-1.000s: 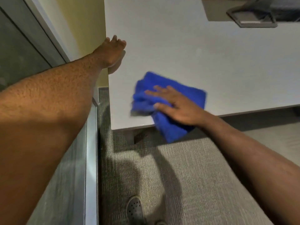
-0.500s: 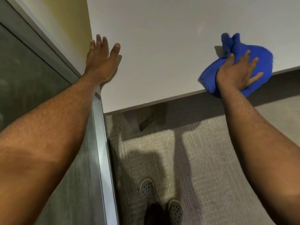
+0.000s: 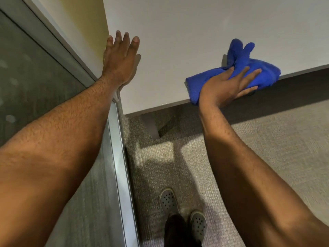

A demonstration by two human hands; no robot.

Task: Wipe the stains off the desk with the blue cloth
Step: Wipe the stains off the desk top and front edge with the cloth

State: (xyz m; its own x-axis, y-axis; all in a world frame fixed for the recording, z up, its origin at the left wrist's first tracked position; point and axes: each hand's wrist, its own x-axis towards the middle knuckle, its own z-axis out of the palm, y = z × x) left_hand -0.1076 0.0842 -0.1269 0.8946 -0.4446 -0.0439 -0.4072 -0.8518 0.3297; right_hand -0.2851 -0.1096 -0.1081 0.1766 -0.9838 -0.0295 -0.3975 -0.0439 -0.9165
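Cloth: one blue cloth (image 3: 236,75), bunched, lies at the near edge of the white desk (image 3: 187,41). Right hand (image 3: 229,86) presses it with spread fingers. Left hand (image 3: 119,59) rests flat, fingers extended, on the desk's left edge. Two grey shoes (image 3: 168,202) stand on the carpet (image 3: 267,139).

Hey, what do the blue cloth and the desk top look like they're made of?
The blue cloth looks like microfibre or terry: a fuzzy, napped surface that bunches in soft folds under the right hand. The desk top looks like smooth matte laminate, off-white, with a thin darker edge band along the front; whether the core is wood board cannot be told.
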